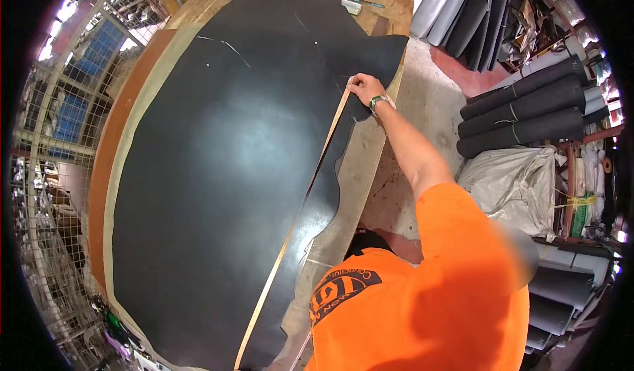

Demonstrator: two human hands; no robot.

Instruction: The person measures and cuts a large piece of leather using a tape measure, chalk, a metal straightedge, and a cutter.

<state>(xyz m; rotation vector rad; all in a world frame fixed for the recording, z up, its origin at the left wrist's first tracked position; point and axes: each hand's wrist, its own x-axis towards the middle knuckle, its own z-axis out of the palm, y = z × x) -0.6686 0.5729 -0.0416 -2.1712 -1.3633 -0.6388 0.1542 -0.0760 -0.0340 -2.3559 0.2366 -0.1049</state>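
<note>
A large sheet of black leather [218, 159] with an irregular edge lies flat, with several short white marks near its upper part. My right hand [365, 87], with a watch on the wrist, pinches a pale tape measure [277, 265] close to the leather's right edge. From those fingers the tape runs diagonally down across the leather to the bottom border of the view. Another bit of pale strip shows just beyond my wrist. My left hand is out of view.
The leather rests on a wooden table [360, 166] with a brown edge [119, 140] at left. A pen [372, 3] and a small white object [351, 6] lie at the top. Dark rolls [522, 110] and a pale sack [512, 186] stand at right; wire mesh [56, 140] rises at left.
</note>
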